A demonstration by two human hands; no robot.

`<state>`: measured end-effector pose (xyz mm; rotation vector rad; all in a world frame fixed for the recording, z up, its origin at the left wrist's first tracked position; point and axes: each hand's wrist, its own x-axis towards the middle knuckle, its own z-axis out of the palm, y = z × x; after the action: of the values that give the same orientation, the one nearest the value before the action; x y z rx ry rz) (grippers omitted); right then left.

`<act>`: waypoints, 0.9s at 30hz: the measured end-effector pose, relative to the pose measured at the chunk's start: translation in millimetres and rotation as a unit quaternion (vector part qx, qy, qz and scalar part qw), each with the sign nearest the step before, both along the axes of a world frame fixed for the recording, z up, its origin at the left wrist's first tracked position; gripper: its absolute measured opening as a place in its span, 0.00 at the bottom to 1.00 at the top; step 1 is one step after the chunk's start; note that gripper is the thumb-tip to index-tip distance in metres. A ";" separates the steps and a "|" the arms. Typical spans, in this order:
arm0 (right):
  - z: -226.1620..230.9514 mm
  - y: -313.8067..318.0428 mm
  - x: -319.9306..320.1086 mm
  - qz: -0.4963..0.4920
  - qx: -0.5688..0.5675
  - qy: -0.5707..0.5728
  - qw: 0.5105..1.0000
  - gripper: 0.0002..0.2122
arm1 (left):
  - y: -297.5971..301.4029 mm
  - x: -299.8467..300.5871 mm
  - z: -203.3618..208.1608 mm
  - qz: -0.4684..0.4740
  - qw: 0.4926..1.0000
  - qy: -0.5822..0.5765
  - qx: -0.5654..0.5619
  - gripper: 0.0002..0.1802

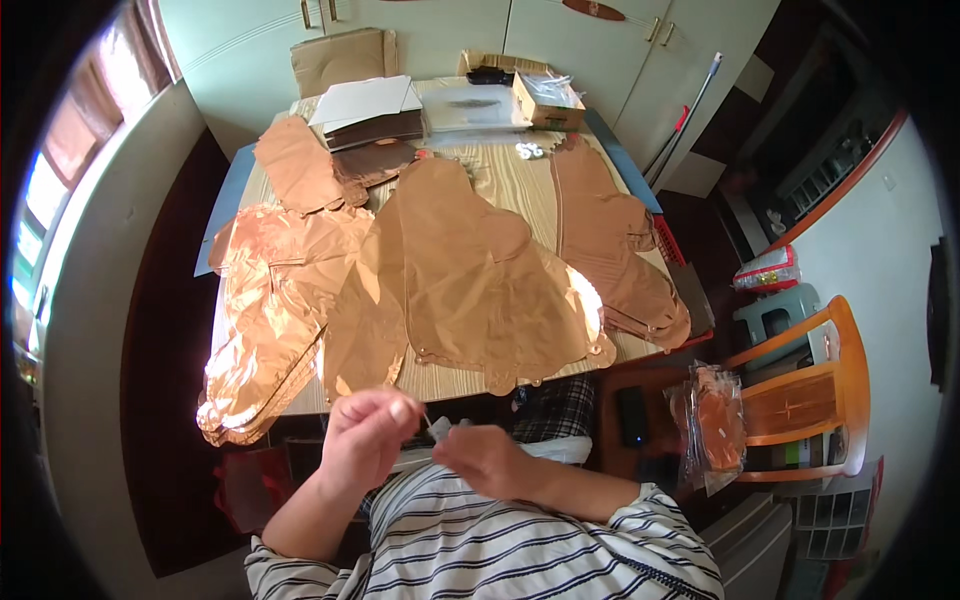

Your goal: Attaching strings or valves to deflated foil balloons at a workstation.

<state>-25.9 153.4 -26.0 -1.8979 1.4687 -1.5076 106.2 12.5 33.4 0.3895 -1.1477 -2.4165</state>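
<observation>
Head view: a thin white stick (426, 421) lies between both hands, left fingers (392, 408) pinched shut on it, right fingers (452, 450) closed just beside it.

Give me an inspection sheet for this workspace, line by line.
Surface: wooden table, mostly covered, bare wood near the far middle.
Job's things: a small thin pale piece, pinched between both hands; its kind is too small to tell.
Clutter: flat rose-gold foil balloons spread over the table; stacked white and brown sheets; open cardboard box at the far edge.
Hands: left hand and right hand close together below the table's near edge, fingers closed on the piece.
Cables: nothing seen.
Surroundings: wooden chair on the right with a bagged packet; pale cupboards behind; window on the left.
</observation>
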 end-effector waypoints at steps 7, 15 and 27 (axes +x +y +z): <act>80.0 -6.0 -53.3 -0.034 -0.097 0.149 0.984 0.08 | 3.3 -13.3 -30.2 -0.008 0.779 0.079 -0.622 0.14; 67.5 -3.0 -48.7 0.152 0.022 0.021 0.988 0.02 | -8.9 -17.3 -8.5 0.061 0.738 0.061 -0.669 0.12; 56.9 -23.0 -62.3 0.042 0.078 0.005 0.996 0.04 | -9.5 -19.9 6.7 -0.015 0.801 0.115 -0.587 0.12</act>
<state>-88.2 130.4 30.9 -1.8534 1.4465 -1.3093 86.3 3.0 40.1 -0.3237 -2.1897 -1.2664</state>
